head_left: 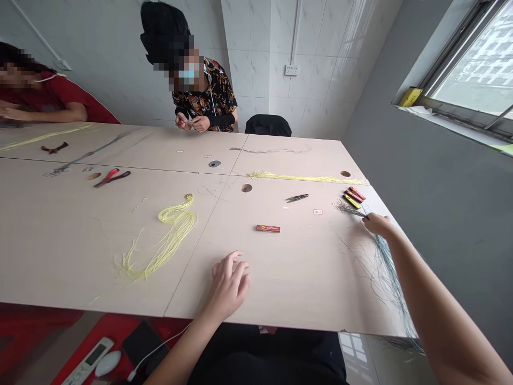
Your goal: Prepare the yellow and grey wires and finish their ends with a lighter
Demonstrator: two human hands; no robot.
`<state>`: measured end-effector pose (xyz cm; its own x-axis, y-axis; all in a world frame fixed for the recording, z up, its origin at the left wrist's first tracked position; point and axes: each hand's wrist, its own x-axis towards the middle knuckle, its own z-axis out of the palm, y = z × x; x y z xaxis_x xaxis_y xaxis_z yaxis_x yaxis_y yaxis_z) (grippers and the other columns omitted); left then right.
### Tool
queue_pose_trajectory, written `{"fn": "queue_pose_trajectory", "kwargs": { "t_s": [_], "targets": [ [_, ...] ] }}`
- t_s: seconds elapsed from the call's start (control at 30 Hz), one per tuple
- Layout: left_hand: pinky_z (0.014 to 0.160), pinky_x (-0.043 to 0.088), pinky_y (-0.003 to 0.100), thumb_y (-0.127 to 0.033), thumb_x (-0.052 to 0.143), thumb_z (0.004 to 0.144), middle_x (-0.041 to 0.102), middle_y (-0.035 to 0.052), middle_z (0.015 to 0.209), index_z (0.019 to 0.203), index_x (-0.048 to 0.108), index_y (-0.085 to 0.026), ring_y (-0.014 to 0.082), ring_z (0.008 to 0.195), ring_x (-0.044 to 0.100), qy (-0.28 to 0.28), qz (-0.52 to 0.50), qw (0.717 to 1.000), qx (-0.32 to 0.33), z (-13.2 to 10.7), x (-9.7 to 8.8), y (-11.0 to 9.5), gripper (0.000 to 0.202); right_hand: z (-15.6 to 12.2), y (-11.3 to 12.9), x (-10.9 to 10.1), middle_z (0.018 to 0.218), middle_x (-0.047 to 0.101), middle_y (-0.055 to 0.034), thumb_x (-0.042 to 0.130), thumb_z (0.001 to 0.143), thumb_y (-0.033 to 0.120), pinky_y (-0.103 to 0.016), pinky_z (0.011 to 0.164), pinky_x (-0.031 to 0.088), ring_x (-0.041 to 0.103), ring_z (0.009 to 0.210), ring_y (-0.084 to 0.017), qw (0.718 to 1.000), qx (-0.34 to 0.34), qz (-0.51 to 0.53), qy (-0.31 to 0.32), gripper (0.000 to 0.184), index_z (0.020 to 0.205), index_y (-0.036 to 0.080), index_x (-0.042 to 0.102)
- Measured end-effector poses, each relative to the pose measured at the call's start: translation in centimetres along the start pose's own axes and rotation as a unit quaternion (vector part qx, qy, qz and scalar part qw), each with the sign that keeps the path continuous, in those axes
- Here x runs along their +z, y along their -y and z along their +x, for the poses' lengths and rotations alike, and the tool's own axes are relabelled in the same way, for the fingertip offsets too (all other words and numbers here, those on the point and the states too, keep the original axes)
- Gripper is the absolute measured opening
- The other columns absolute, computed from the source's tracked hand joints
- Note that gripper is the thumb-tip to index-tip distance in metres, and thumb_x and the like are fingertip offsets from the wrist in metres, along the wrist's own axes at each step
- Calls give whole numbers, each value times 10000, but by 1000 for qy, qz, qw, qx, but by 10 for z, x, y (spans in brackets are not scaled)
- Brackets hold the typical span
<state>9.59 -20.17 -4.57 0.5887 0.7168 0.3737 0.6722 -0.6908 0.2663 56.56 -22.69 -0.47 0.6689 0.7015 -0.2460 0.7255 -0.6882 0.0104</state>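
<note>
My right hand [379,224] is closed around a bundle of thin blue-green cords [388,262] at the table's right edge. Small metallic-looking ends fan out from the bundle beyond my fingers, and its long strands trail over the edge towards me. My left hand [230,283] rests on the table near the front edge, fingers loosely bent and apart, holding nothing. Just beyond it lies a red box marked Ferrari [268,228]. Several red and yellow boxes [352,197] sit beside the cord ends. Thread snips [297,198] lie left of those boxes.
Yellow cords lie in a loose bundle [176,235] at left and stretched out [304,177] farther back. Red-handled pliers [112,177] lie at left. The table has round holes [247,188]. Two people sit across, one in a patterned shirt [220,85]. A window [476,69] is at right.
</note>
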Motion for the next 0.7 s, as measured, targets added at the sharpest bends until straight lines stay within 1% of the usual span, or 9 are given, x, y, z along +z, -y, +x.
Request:
{"fn": "queue_pose_trajectory", "kwargs": {
  "t_s": [0.13, 0.23, 0.3, 0.37, 0.53, 0.7],
  "targets": [
    [854, 424, 401, -193, 451, 834, 521, 121, 1168, 900, 607, -194, 231, 969, 550, 5, 1, 1000, 1, 1, -1, 0, 169, -5, -5, -9, 693, 571, -84, 409, 855, 264, -278, 617, 396, 544, 688, -190, 999, 2, 27, 21, 258, 811, 139, 631],
    [849, 426, 410, -195, 450, 837, 519, 126, 1168, 907, 600, -194, 234, 970, 550, 6, 1, 1000, 2, 1, -2, 0, 165, -11, -4, -12, 630, 559, -68, 472, 828, 248, -269, 570, 370, 522, 604, -167, 999, 8, 37, 30, 226, 707, 139, 628],
    [843, 428, 412, -196, 449, 838, 518, 126, 1167, 906, 599, -194, 237, 967, 552, 6, -1, 1000, 3, 1, -2, 0, 164, -14, -2, -13, 638, 566, -74, 532, 798, 254, -274, 565, 368, 529, 622, -179, 999, 17, 37, 24, 188, 667, 142, 609],
    [841, 427, 412, -192, 447, 837, 517, 125, 1166, 903, 597, -193, 236, 966, 552, 7, -3, 1000, 3, 1, -2, 0, 163, -17, -1, -13, 669, 580, -78, 579, 771, 261, -274, 570, 373, 543, 662, -189, 999, 21, 40, 18, 151, 671, 150, 598],
    [850, 424, 417, -196, 451, 839, 513, 120, 1171, 912, 593, -196, 237, 977, 548, 7, -1, 1000, 2, 0, 0, 0, 159, -19, 3, -11, 769, 608, -88, 581, 748, 223, -283, 591, 397, 572, 736, -212, 999, 40, 24, 6, 58, 767, 170, 593],
    [856, 421, 419, -197, 447, 844, 510, 121, 1178, 915, 592, -196, 234, 977, 545, 7, 1, 1000, 0, -1, 0, 0, 162, -15, 9, -5, 874, 607, -142, 530, 736, 161, -315, 629, 420, 589, 877, -278, 999, 30, -21, 21, 174, 895, 150, 599]
  ]
}}
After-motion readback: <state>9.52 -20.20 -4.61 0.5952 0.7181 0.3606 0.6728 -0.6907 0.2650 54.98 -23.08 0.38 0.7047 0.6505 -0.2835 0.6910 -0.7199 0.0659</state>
